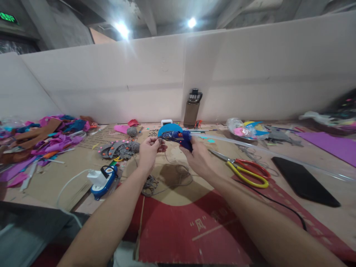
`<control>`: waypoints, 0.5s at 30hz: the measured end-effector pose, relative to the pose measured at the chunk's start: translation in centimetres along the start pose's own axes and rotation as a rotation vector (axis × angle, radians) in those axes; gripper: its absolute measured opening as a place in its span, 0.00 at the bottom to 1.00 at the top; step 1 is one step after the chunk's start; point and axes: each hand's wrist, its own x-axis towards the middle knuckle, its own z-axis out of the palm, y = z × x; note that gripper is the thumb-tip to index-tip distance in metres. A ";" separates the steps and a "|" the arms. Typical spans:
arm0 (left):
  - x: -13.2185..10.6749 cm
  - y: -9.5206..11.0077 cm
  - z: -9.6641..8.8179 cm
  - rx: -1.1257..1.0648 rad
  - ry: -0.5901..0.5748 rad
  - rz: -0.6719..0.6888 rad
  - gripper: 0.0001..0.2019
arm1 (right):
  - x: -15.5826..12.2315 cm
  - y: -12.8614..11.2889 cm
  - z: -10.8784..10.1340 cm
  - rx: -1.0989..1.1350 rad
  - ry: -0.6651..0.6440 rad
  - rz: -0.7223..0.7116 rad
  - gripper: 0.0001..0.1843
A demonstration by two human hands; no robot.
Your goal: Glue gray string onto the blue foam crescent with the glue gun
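My right hand [199,155] is wrapped round a blue hot glue gun [187,138] held above the table. A long clear glue stick [250,147] runs out of its back toward the right. The gun's nozzle points left, close to the fingertips of my left hand [148,151]. Those fingers are pinched on grey yarn [166,151], whose strand drops in loops to a small tangle [150,185] on the cardboard. The exact spot between nozzle and fingertips is too small to make out. A blue round piece [169,129] shows just behind the gun.
Red-and-yellow scissors [249,172] and a black phone [304,181] lie right. A power strip [104,183] sits left, near grey pieces with coloured dots [116,149]. Fabric scraps [50,137] pile far left. A bottle [191,109] stands at the back by the white partition [111,81].
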 end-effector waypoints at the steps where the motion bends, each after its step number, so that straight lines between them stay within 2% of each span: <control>1: 0.0 0.0 0.0 0.003 0.002 0.002 0.14 | 0.0 -0.1 -0.1 -0.012 -0.003 0.008 0.15; 15: 0.1 0.4 0.0 -0.001 0.027 0.017 0.12 | 0.0 -0.1 -0.3 -0.016 0.029 -0.028 0.18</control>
